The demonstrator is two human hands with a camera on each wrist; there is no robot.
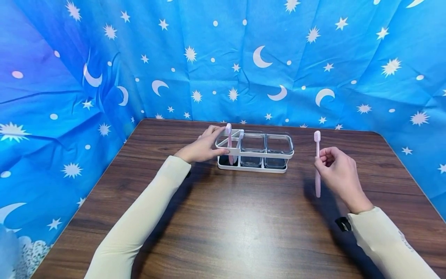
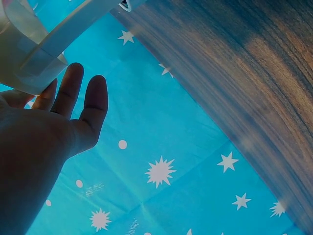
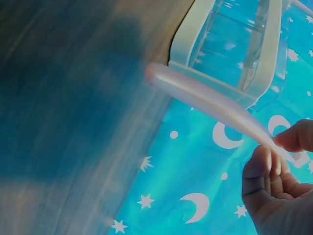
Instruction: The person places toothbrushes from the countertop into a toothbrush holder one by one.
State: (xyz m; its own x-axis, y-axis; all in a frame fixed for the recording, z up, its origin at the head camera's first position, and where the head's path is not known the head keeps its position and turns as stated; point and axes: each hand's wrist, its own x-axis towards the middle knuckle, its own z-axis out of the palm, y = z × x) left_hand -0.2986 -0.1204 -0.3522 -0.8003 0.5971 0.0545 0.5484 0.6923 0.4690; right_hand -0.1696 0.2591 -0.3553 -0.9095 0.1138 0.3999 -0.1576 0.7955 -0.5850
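Observation:
A white toothbrush holder (image 1: 256,169) stands on the far part of the table. My left hand (image 1: 203,146) grips its left end, thumb at the front and fingers behind; in the left wrist view, fingers (image 2: 68,90) lie against the white side. A pink toothbrush (image 1: 229,141) stands in the holder's left section, with another brush head (image 1: 241,134) just right of it. To the right of the holder, apart from it, my right hand (image 1: 338,170) pinches a light pink toothbrush (image 1: 318,186) between thumb and fingers. That brush is upright, bristle end up, its handle end lowest.
Two clear cups, a middle one (image 1: 253,142) and a right one (image 1: 279,144), sit in the holder. The brown wooden table (image 1: 244,224) reaches back to a blue cloth (image 1: 223,50) with white stars and moons, which also hangs at the left.

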